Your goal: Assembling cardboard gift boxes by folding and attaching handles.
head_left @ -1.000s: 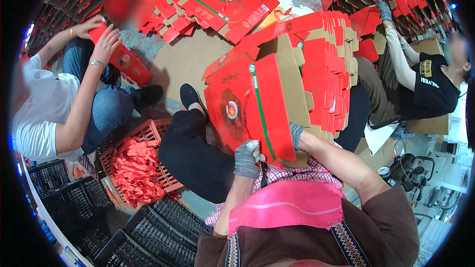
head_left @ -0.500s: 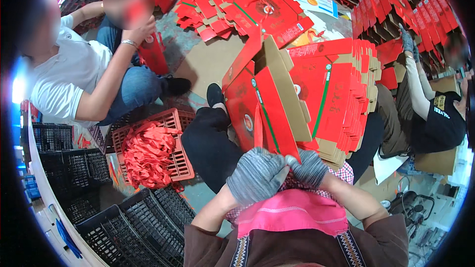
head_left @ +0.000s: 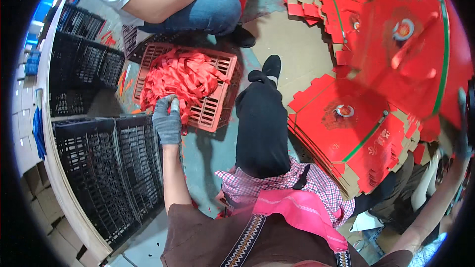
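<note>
My left hand, in a grey knit glove, reaches down to the near edge of a heap of red ribbons. Its thumb and fingers are bent together on the ribbon there; the fingertips are partly hidden. The ribbons fill a pinkish-red plastic crate. Far out to the right, my gloved right hand is blurred at the picture's rim, at the edge of a red carton with a green strip and a ribbon handle. A stack of flat red cartons lies beside my leg.
Black plastic crates stand along the left, inside a pale board edge. Another person in jeans crouches beyond the ribbon crate. More red cartons are piled at the back right, next to brown cardboard on the floor.
My hands were together at the ribbon of a carton in front of me. They have parted: the left is at the ribbon heap, the right far right with the carton. The view has swung left.
</note>
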`<state>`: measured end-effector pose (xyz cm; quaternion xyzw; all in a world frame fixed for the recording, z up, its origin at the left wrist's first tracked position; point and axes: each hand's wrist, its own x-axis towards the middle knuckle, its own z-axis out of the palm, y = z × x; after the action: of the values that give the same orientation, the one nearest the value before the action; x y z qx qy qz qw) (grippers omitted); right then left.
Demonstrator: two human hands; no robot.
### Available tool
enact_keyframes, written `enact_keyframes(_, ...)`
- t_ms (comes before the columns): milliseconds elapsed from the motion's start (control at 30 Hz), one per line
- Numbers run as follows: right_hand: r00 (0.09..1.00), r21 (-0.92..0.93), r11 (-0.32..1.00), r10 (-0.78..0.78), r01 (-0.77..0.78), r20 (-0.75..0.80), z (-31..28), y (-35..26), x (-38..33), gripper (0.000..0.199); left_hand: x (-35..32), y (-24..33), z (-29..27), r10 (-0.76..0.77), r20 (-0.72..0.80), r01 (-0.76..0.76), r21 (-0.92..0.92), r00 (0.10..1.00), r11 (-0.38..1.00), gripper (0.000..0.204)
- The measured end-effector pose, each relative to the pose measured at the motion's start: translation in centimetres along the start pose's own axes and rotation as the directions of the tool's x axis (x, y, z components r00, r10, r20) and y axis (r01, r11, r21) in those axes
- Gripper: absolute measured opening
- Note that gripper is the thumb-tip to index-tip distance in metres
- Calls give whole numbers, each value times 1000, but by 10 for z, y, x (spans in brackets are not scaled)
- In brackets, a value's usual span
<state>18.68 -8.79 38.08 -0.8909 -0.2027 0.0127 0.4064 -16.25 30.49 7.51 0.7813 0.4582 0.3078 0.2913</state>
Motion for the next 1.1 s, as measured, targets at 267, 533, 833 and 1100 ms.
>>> enact_keyframes(267, 846, 13, 920, -365, 391, 389, 170, 30, 81, 47, 38, -35, 17, 503, 152, -507, 489, 851, 710, 18)
enact_keyframes(533, 804, -171, 961, -75, 216, 590, 146, 77, -67, 28, 45, 3, 119, 524, 727, -883, 253, 443, 396, 35)
enact_keyframes(833, 962, -289, 923, 272, -256, 19, 52, 197, -133, 25, 59, -38, 137, 683, 570, -872, 133, 456, 471, 14)
enact_keyframes(1100, 924, -709, 599, 316, -372, -217, 53, 259, -88, 44, 147, 83, 50, 132, -53, -132, -695, 990, 707, 20)
